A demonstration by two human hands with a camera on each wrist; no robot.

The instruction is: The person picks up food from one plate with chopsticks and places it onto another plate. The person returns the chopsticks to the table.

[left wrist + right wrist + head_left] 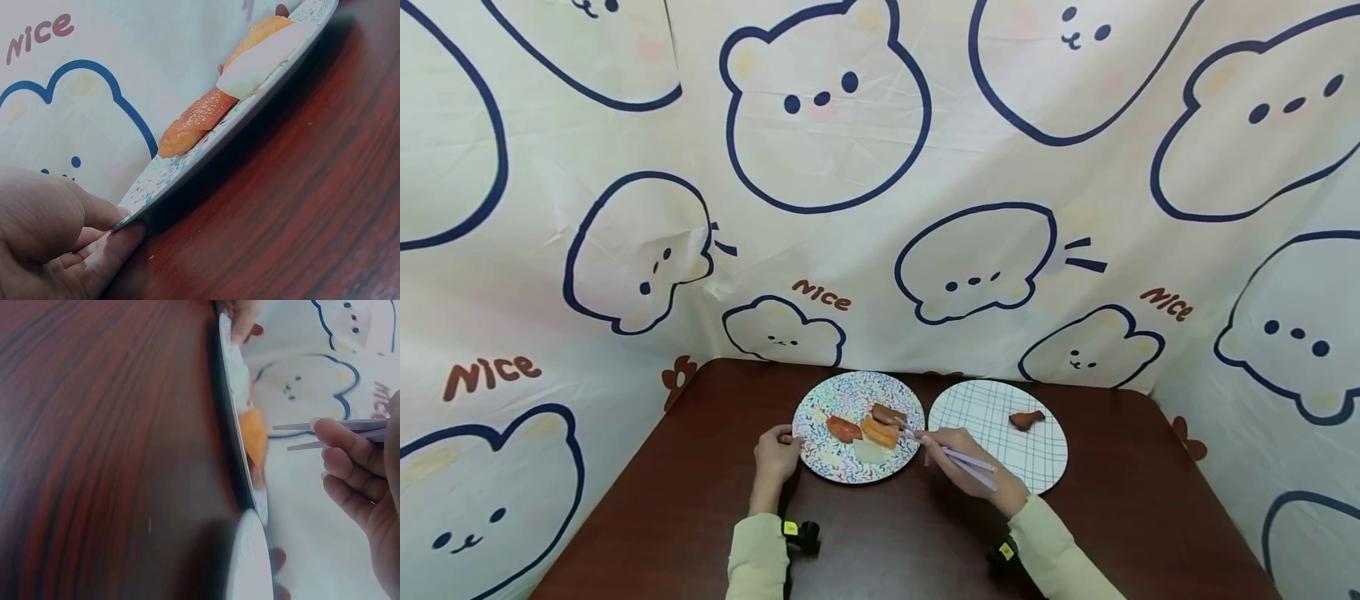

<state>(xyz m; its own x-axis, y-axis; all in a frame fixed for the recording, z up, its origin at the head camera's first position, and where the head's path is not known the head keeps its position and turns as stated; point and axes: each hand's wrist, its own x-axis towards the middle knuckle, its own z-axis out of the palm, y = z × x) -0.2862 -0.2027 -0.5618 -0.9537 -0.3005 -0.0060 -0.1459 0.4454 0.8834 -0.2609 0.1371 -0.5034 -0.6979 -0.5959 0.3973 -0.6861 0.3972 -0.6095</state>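
Note:
My left hand (777,457) pinches the left rim of a round speckled plate (823,467), thumb on top and fingers underneath in the left wrist view. On that plate sit a reddish-orange piece of food (843,429), a ridged orange piece (880,432), a pale whitish piece (869,452) and a flat brown piece (889,414). My right hand (964,463) holds a pair of pale purple chopsticks (294,427). Their tips are apart in the right wrist view, with nothing between them, and point toward the orange and brown pieces.
A round white plate with a grid pattern (977,400) stands close on the right, bearing a brown, drumstick-like piece (1026,420). Both plates rest on a dark reddish-brown table (865,542). A cartoon-printed curtain (880,250) rises behind the table and at its sides.

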